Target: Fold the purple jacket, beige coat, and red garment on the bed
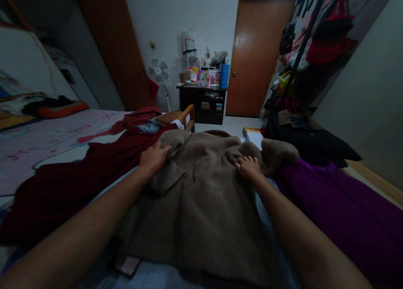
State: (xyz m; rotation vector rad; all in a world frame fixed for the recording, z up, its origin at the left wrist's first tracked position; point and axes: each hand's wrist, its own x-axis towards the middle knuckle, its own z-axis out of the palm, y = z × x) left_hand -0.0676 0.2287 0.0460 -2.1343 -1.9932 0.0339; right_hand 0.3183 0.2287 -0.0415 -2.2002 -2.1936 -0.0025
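Note:
A brown fleecy coat is spread over the bed in front of me, its upper part away from me and its hem close by. My left hand has its fingers bent over the bunched cloth at the coat's left shoulder and sleeve. On the right side, my right hand rests on a rumpled fold near the other sleeve, fingers apart and pressing on the fabric. Dark red cloth lies left of the coat. A purple garment lies to its right, close to the end of the brown sleeve.
A dark jacket lies beyond the purple garment. A wooden armrest stands past the coat. Farther off are a white fan, a black cabinet and a wooden door. Bags and clothes hang from a rack.

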